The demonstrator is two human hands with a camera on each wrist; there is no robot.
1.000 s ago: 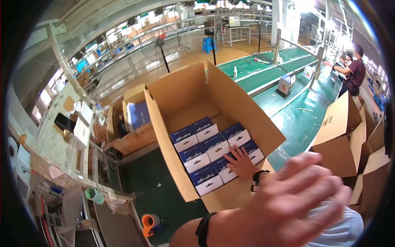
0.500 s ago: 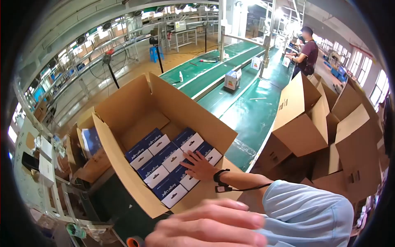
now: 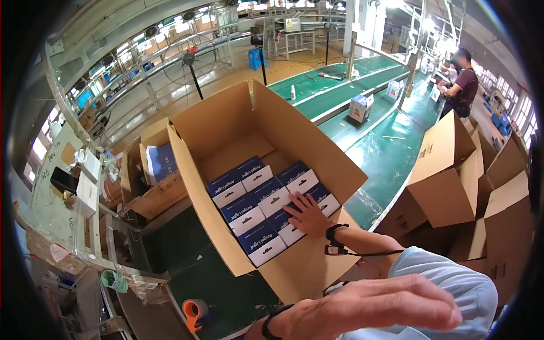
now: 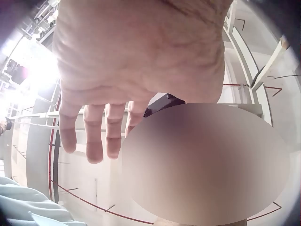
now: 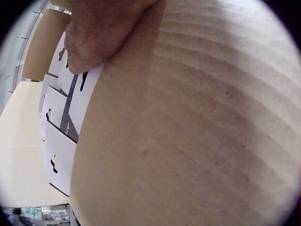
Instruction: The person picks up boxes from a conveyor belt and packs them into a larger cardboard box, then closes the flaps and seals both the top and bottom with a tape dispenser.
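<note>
A large open carton (image 3: 218, 124) holds rows of blue and white boxes (image 3: 243, 212) printed "Angel Light", each with a hang-hole in its white panel. My right hand (image 3: 310, 216) rests on the near right boxes with its fingers spread, a black strap and small device at its wrist. In the right wrist view, the carton's flap (image 5: 188, 122) fills most of the picture beside the hand (image 5: 106, 33). My left hand (image 3: 377, 306) is raised close to the head camera, fingers straight and holding nothing. Its bare palm (image 4: 141, 56) shows in the left wrist view.
Several open cartons (image 3: 445, 190) are stacked at the right. Behind runs a green conveyor (image 3: 377, 164) carrying small white boxes (image 3: 360, 107); another person (image 3: 464, 85) stands beside it. An orange tape dispenser (image 3: 192, 311) lies at the lower left, near a cluttered side table (image 3: 45, 164).
The head view swung right, then partly back left. My left hand went from blurred and higher up to low at the bottom of the view. My right hand stays on the boxes.
</note>
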